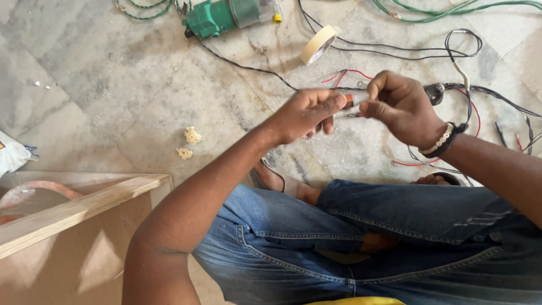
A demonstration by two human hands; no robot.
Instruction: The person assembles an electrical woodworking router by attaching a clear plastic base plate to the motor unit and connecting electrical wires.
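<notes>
Marble floor (113, 96) w/ loose wires (395, 53), tape roll (319, 44), green pump (212, 18). Left hand (305, 116) & right hand (401, 107) both pinch a small orange-tipped wire piece (354, 100) between them, mid-air above the knees; looks like joining work, needs steady fingertips.

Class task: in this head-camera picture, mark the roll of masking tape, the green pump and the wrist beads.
Roll of masking tape (320, 44), head view: on its cream outer band.
Green pump (210, 18), head view: on its green housing.
Wrist beads (442, 141), head view: on the pale beads at the right wrist.
</notes>
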